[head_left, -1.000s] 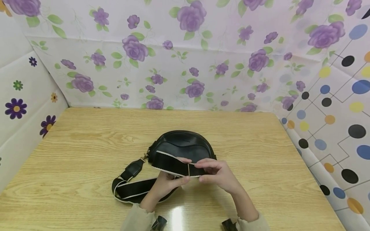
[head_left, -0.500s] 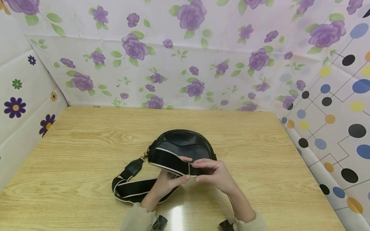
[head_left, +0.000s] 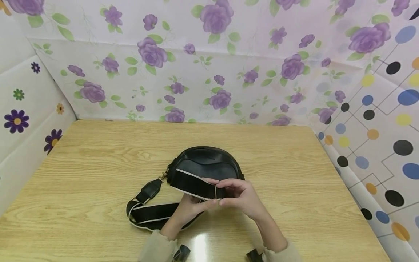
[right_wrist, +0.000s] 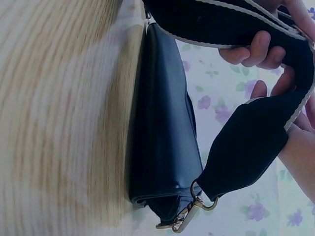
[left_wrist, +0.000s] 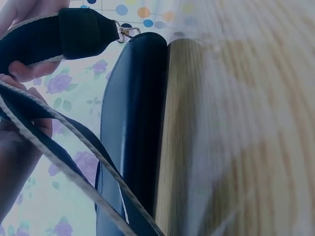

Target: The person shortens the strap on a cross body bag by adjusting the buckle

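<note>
A black half-moon shoulder bag (head_left: 209, 154) lies on the wooden table, its wide strap (head_left: 191, 185) black with white edging. My left hand (head_left: 188, 211) grips the strap from below in front of the bag, thumb at its lower edge. Beside it my right hand (head_left: 243, 200) pinches the strap at a thin metal slider (head_left: 215, 191), fingertips along the top edge and thumb underneath. In the right wrist view the strap's leather end tab (right_wrist: 246, 147) hangs from a gold clasp (right_wrist: 189, 214) on the bag. Both palms are largely hidden in the head view.
The strap's other end tab (head_left: 151, 190) and a loop of webbing (head_left: 154, 214) rest on the wooden table (head_left: 98, 163) left of the hands. Flowered cloth (head_left: 196, 83) stands behind the table; a dotted cloth (head_left: 373, 145) is at the right.
My right hand has shifted slightly left, its fingertips now closer around the slider and nearer my left thumb. The raised strap has shifted a little; the bag stays in place.
</note>
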The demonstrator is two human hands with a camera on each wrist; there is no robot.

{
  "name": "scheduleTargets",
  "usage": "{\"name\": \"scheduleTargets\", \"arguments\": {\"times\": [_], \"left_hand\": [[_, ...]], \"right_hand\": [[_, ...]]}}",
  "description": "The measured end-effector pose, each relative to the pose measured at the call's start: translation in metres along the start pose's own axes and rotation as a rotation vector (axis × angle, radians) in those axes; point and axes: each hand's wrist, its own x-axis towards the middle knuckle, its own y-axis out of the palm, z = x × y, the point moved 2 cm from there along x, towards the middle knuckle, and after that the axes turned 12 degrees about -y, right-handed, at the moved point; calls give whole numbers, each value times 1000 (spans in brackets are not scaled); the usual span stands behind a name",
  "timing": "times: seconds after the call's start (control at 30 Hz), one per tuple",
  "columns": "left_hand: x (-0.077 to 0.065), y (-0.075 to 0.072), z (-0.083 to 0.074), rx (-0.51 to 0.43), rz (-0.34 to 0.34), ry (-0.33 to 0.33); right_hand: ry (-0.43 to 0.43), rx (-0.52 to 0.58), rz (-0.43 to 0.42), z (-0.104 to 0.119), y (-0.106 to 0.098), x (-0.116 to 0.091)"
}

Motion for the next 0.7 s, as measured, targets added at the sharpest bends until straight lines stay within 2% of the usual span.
{"name": "scheduleTargets", "arguments": {"times": [0.23,0.53,0.7], "left_hand": [[-1,0,3,-5,0,-6],[-2,-4,0,-6,-7,4],[-2,-5,0,-8,-6,-8]], "right_hand": [[66,-31,-16,2,5,0],[36,-85,35,2,4,1],[23,-134,101,-1,0,0]]}}
